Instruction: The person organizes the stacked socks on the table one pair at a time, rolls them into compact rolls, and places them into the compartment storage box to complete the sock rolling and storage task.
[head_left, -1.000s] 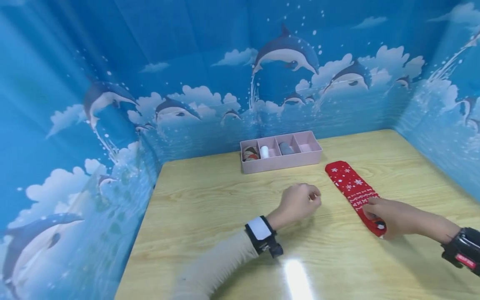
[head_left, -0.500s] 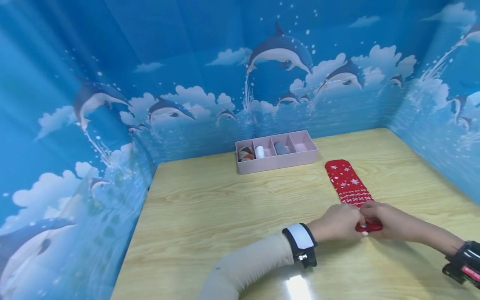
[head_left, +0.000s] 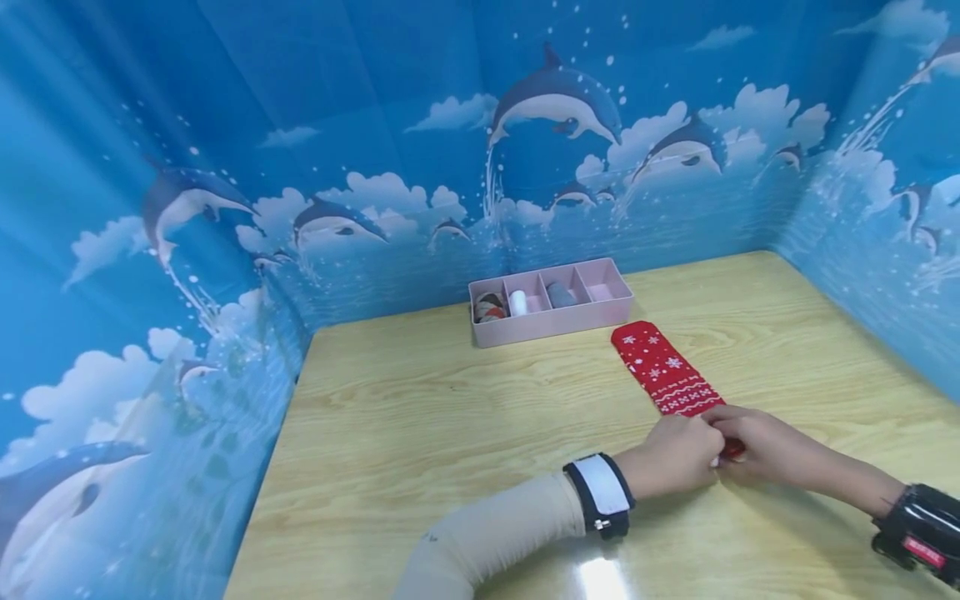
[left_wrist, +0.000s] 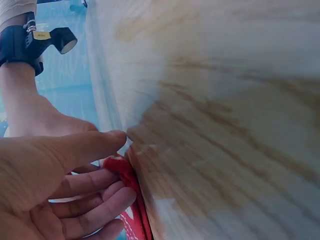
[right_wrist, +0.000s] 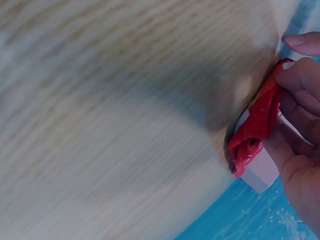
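Observation:
A red sock (head_left: 663,362) with white snowflakes and bands lies flat on the table, its near end under both hands. My left hand (head_left: 675,458) grips that end from the left. In the left wrist view its curled fingers (left_wrist: 107,207) touch the red fabric, with the thumb above them. From the right, my right hand (head_left: 772,442) holds the same end. The right wrist view has the sock (right_wrist: 257,125) folded or rolled thick between the fingers. Inside the fold, the layers are mostly hidden by the hands.
Behind the sock stands a pink divided box (head_left: 555,321) against the curtain. It holds a patterned rolled item (head_left: 491,307), a white one (head_left: 518,302) and a grey one (head_left: 559,294); its rightmost compartment is bare. A dolphin-printed curtain (head_left: 390,142) encloses the table (head_left: 390,433).
My left hand has come right to the sock's near end, beside my right hand. The sock's far end has swung left, and less of its near end shows.

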